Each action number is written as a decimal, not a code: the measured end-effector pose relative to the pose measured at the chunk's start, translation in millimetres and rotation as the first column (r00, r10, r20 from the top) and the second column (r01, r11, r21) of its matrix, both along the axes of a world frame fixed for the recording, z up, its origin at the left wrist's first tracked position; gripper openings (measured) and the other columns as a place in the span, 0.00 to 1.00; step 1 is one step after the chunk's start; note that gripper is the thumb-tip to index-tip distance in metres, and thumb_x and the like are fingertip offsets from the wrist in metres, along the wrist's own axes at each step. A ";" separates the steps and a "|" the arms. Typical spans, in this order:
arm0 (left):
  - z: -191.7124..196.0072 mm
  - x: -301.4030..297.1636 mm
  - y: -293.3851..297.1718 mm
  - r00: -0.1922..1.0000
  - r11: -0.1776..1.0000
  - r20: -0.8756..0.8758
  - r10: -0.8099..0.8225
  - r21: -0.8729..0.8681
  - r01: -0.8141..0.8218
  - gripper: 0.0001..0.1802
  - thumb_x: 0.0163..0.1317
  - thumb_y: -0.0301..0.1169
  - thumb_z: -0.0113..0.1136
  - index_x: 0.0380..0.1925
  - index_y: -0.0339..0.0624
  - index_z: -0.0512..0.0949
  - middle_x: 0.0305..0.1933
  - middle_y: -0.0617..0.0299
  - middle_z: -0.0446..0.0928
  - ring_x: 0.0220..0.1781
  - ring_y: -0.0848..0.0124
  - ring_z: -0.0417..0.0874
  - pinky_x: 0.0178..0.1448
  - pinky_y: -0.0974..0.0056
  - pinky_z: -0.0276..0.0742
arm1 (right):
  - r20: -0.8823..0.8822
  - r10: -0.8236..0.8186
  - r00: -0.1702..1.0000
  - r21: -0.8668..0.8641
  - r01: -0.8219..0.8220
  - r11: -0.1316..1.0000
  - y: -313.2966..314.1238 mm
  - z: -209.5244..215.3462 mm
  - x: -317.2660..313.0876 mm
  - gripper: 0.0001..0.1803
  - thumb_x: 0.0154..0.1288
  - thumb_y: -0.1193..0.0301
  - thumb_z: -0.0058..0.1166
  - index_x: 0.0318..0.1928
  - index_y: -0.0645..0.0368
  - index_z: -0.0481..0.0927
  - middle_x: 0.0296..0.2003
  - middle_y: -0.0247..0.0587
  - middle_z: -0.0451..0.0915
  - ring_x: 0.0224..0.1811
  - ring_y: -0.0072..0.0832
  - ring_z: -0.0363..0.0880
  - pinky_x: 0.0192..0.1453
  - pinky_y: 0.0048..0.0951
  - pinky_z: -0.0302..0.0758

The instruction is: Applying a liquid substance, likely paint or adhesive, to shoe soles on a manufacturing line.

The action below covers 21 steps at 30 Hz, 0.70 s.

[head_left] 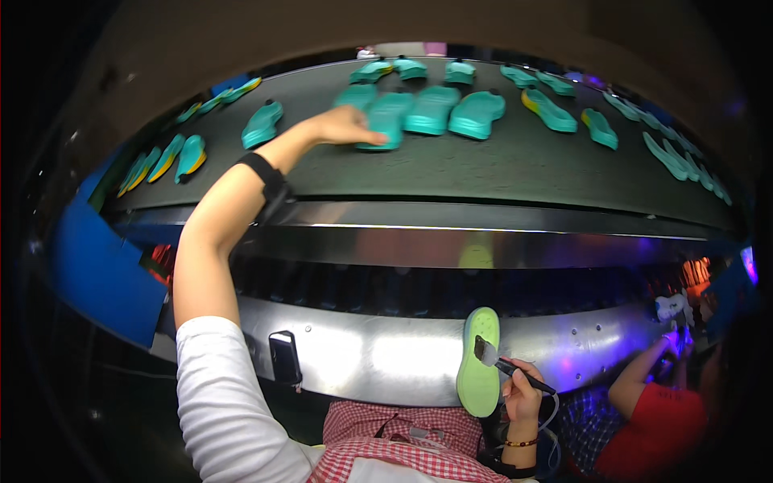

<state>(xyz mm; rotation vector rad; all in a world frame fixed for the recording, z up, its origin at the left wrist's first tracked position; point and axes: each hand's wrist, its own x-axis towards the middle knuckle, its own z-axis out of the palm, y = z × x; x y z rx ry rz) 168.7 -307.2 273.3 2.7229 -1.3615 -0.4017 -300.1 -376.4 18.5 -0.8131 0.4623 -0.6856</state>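
My left hand (345, 126) reaches far forward over a dark conveyor belt (322, 173). Its thumb lies on the near end of a teal shoe sole (391, 114), and its fingers are closed at the sole's left edge, slightly blurred. More teal soles (478, 114) lie close beside that one. Low on the right, my right hand (522, 394) grips a brush (503, 364) with a black handle. The brush head rests on the upper half of a yellow-green shoe sole (480, 390), which lies lengthwise across the metal ledge in front of me.
A black phone-like device (284, 357) lies on the metal ledge (362, 362) at the left. Between ledge and belt runs a dark gap below a metal rail (419, 216). Several soles (191, 158) stand along the belt's left end. A person in red (656, 427) works at the right.
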 end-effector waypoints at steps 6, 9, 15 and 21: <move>-3.9 41.2 57.9 0.977 0.861 0.208 0.042 -0.504 0.071 0.38 0.53 0.56 0.52 0.55 0.35 0.66 0.59 0.46 0.64 0.62 0.57 0.63 0.64 0.60 0.58 | 0.020 0.034 0.999 -0.055 -0.032 0.998 10.7 2.5 1.7 0.12 0.57 0.78 0.49 0.43 0.70 0.72 0.42 0.59 0.75 0.19 0.25 0.72 0.26 0.19 0.70; -7.1 84.4 130.8 0.854 0.900 0.339 0.395 0.044 -0.433 0.43 0.49 0.53 0.55 0.57 0.31 0.60 0.61 0.41 0.60 0.62 0.52 0.62 0.64 0.58 0.58 | 0.017 0.013 1.000 -0.104 -0.011 0.994 12.8 2.7 -5.0 0.13 0.57 0.77 0.50 0.44 0.69 0.71 0.43 0.58 0.75 0.23 0.25 0.73 0.30 0.20 0.71; -24.8 34.3 198.8 0.869 0.929 0.385 0.311 -0.317 -0.193 0.16 0.48 0.37 0.62 0.31 0.35 0.76 0.33 0.46 0.77 0.40 0.55 0.77 0.42 0.59 0.71 | 0.027 0.070 0.997 -0.140 -0.066 0.988 15.3 5.7 6.0 0.15 0.56 0.78 0.52 0.44 0.69 0.72 0.45 0.55 0.74 0.35 0.28 0.75 0.39 0.23 0.72; -85.7 -104.4 233.6 0.850 -0.261 -0.519 -0.087 -0.812 -0.522 0.13 0.57 0.31 0.52 0.42 0.37 0.72 0.42 0.60 0.74 0.45 0.70 0.75 0.49 0.67 0.70 | -0.001 0.120 0.993 -0.142 -0.119 0.983 18.6 5.6 16.0 0.14 0.52 0.82 0.53 0.42 0.68 0.73 0.42 0.53 0.76 0.36 0.28 0.75 0.42 0.22 0.71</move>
